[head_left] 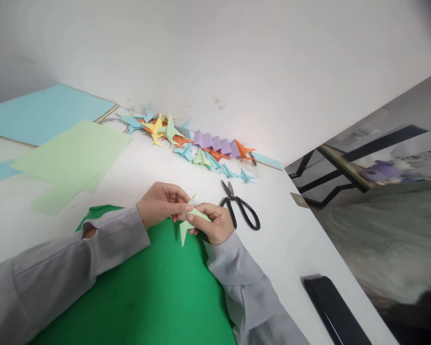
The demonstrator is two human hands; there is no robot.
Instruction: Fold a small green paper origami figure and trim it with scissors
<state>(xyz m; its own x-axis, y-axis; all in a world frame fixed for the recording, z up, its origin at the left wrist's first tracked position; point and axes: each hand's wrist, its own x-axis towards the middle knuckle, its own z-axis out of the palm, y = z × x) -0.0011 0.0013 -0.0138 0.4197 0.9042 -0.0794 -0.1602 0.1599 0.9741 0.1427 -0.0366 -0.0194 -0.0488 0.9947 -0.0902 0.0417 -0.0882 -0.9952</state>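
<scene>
Between my fingers is a pale green folded paper piece [184,231] with pointed tips, partly hidden by both hands. My left hand [161,203] pinches its upper part with thumb and fingers. From the other side my right hand [215,223] grips its middle, thumb on top. One sharp point sticks up past the left fingertips and another hangs down below. Just right of my right hand lie black-handled scissors [242,206], blades slightly apart and pointing toward the wall.
Colourful folded paper figures [158,127] and a purple pleated strip [215,143] line the wall. Left are green paper sheets [82,148] and a large blue sheet [50,112]. A black flat object [334,306] lies at the right edge. Green cloth [147,287] covers the near side.
</scene>
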